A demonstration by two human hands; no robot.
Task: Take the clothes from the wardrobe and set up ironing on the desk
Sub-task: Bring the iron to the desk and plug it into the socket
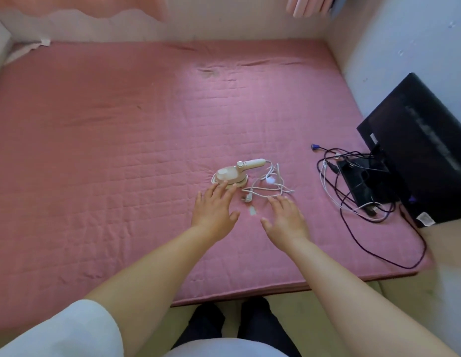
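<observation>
A small cream travel iron point(233, 173) rests on a pink quilted mat point(121, 150) that covers the surface in front of me. Its white cord point(273, 185) lies in a loose tangle to its right, with the plug point(246, 198) near the mat's middle. My left hand point(214, 212) is spread flat, palm down, its fingertips touching the iron's near edge. My right hand point(284, 219) is spread flat too, its fingertips at the cord's near loop. Neither hand holds anything. No clothes lie on the mat.
A black monitor point(420, 148) lies tilted at the right edge on its stand, with a tangle of black and white cables point(353, 191) beside it. One dark cable trails toward the mat's front right corner. Walls close in behind and to the right. Pink cloth point(306, 6) hangs at top.
</observation>
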